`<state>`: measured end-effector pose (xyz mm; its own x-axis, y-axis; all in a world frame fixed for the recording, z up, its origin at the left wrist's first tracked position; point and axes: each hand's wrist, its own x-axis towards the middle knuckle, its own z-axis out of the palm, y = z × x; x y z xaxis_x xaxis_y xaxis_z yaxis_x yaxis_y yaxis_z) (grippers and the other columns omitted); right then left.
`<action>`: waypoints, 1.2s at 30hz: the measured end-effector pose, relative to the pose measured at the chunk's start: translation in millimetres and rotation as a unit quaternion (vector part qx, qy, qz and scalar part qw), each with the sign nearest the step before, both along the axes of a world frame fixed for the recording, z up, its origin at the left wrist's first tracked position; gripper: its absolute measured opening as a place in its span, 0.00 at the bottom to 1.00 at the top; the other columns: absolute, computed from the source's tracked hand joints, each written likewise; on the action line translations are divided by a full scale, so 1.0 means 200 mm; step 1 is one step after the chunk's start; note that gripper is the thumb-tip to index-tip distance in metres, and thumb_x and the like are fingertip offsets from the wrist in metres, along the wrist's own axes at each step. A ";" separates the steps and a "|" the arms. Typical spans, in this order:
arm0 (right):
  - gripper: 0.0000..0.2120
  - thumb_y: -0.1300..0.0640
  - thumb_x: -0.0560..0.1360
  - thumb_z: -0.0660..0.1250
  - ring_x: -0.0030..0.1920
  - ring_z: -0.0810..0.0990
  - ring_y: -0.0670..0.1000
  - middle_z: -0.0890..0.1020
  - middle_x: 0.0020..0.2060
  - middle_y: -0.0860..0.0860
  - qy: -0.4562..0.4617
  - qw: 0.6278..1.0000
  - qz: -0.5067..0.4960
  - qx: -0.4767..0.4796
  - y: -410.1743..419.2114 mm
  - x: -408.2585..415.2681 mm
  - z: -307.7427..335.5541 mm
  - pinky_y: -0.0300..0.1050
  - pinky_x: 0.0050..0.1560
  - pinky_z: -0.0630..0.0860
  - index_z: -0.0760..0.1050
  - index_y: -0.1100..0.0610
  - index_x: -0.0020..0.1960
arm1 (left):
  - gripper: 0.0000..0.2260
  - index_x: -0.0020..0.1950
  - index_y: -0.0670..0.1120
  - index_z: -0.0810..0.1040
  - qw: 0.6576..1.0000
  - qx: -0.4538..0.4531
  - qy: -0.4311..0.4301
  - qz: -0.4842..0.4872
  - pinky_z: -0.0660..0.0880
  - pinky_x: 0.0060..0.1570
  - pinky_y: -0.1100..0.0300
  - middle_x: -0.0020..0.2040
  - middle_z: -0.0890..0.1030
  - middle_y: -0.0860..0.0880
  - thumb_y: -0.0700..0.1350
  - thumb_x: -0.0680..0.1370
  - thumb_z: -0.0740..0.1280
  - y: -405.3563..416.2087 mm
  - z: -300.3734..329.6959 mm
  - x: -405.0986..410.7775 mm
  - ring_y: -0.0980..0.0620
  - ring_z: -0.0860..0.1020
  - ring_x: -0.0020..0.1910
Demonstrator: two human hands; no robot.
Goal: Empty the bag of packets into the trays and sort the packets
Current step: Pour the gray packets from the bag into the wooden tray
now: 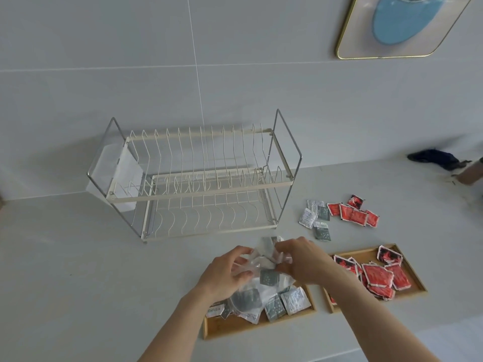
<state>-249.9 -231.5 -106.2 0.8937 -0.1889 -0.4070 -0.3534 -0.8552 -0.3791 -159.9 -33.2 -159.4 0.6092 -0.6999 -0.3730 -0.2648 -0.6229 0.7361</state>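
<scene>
A clear plastic bag [264,280] with grey and white packets inside hangs over the left wooden tray [235,329]. My left hand [227,273] grips its left side and my right hand [300,259] pinches its crumpled top. Grey and white packets [286,303] lie in that left tray under the bag. The right wooden tray [418,284] holds several red packets [379,276]. On the counter behind the trays lies a loose group of white and grey packets [315,218] beside several red packets [355,214].
A two-tier wire dish rack [198,178] stands against the tiled wall behind the trays. A dark cloth [435,158] and part of another person's arm [470,173] are at the far right. A gold-framed picture [397,27] hangs on the wall.
</scene>
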 end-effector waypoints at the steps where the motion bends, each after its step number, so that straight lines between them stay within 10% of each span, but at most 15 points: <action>1: 0.06 0.50 0.74 0.75 0.52 0.84 0.51 0.87 0.53 0.48 -0.003 1.000 0.001 0.003 -0.01 0.00 0.01 0.52 0.57 0.80 0.82 0.48 0.50 | 0.20 0.67 0.62 0.72 1.000 -0.005 -0.001 -0.002 0.77 0.63 0.51 0.57 0.79 0.60 0.50 0.77 0.72 -0.01 0.00 0.00 0.56 0.81 0.57; 24: 0.03 0.49 0.74 0.71 0.48 0.84 0.54 0.87 0.46 0.48 -0.113 0.991 -0.039 -0.065 -0.26 -0.10 0.15 0.53 0.48 0.81 0.81 0.46 0.48 | 0.13 0.63 0.55 0.75 0.997 -0.007 -0.081 0.011 0.74 0.56 0.62 0.60 0.82 0.55 0.44 0.80 0.68 -0.30 -0.01 -0.08 0.57 0.80 0.58; 36: 0.02 0.54 0.74 0.73 0.36 0.79 0.40 0.82 0.33 0.39 -0.258 0.964 -0.062 0.032 -0.23 -0.02 0.34 0.43 0.41 0.78 0.83 0.47 0.44 | 0.10 0.55 0.58 0.78 0.985 -0.131 -0.064 0.090 0.79 0.56 0.58 0.49 0.84 0.61 0.47 0.76 0.72 -0.16 0.16 0.02 0.63 0.82 0.51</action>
<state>-253.0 -277.2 -38.8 0.9524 -0.2964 0.0716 -0.2014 -0.7877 -0.5822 -156.4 -65.8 -127.8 0.7625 -0.6383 -0.1061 -0.2691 -0.4620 0.8451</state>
